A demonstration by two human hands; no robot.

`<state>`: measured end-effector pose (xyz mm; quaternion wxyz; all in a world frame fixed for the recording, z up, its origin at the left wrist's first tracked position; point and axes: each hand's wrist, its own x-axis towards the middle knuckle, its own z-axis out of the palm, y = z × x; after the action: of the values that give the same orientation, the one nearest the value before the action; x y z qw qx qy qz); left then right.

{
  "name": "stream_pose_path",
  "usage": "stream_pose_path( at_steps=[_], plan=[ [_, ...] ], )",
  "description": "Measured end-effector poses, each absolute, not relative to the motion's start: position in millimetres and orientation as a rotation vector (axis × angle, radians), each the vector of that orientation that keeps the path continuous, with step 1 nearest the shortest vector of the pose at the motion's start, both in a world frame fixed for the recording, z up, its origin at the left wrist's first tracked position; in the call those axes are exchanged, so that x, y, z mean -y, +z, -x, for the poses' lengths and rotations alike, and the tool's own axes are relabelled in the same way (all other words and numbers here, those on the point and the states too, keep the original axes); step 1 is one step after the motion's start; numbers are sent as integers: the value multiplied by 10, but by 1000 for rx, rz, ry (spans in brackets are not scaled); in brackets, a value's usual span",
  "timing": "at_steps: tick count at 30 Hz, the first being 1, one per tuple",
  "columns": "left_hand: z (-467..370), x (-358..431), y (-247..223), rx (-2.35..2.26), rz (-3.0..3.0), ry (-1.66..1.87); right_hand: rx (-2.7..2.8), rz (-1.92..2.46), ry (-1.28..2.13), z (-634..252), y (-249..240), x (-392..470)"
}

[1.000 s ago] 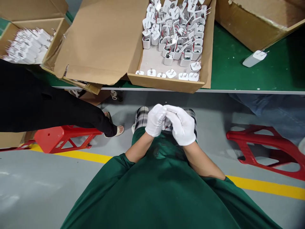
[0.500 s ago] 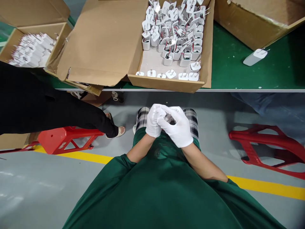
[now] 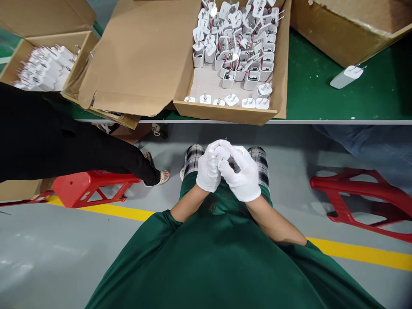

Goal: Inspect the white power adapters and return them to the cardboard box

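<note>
Both my hands wear white gloves and meet above my lap. My left hand (image 3: 207, 169) is closed around a white plug charger (image 3: 222, 152), of which only a pale rounded end shows between the fingers. My right hand (image 3: 243, 175) pinches at that same end with thumb and fingertips, leaving a gap inside the curl of the fingers. Glove and charger are nearly the same white, so the exact contact is hard to make out. Ahead of my hands, an open carton (image 3: 225, 115) holds many white chargers, several with loose pronged caps and red wires showing.
A single white charger (image 3: 346, 77) lies on the green table (image 3: 309, 94), beside another carton (image 3: 337, 36). At left, a smaller box (image 3: 77, 71) contains more chargers. A person in black trousers (image 3: 80, 141) stands by a red stool (image 3: 72, 189); another red stool (image 3: 357, 189) is at right.
My left hand has turned slightly, and more of the charger's pale end shows between the hands. My right thumb and fingertips have shifted a little against it.
</note>
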<state>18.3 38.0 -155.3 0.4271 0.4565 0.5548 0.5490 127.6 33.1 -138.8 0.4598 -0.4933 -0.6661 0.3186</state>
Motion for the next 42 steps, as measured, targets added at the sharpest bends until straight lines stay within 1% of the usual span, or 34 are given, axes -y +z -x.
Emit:
stream_pose_path(
  at_steps=[2,8,13,16,19,23,26,32,37,42],
  plan=[
    [-201,-379,-1532,-1299,-1138,1410,1605,1223,832,-1274,-1391,-335],
    [-292,-341,-1503,-1214,-886,1492,1584,1251,803,-1260,-1404,-341],
    [-262,-345,-1541,-1249,-862,1463,1422,1150,1071,-1278,-1458,-401],
    [-220,-375,-1552,-1241,-798,1345,1286,1126,1247,-1290,-1494,-442],
    [-205,-397,-1529,-1188,-740,1244,1241,1132,1340,-1311,-1522,-470],
    [-215,-371,-1452,-1068,-731,1163,1362,1153,1272,-1371,-1531,-475],
    [-217,-319,-1383,-1068,-778,1172,1452,1110,1259,-1420,-1522,-437],
    [-168,-244,-1316,-1056,-901,1188,1430,1055,1281,-1448,-1474,-322],
    [-142,-139,-1187,-987,-1044,1118,1462,967,1105,-1451,-1307,-210],
    [-192,15,-977,-1032,-1176,1118,1528,903,889,-1462,-1096,-109]
  ],
)
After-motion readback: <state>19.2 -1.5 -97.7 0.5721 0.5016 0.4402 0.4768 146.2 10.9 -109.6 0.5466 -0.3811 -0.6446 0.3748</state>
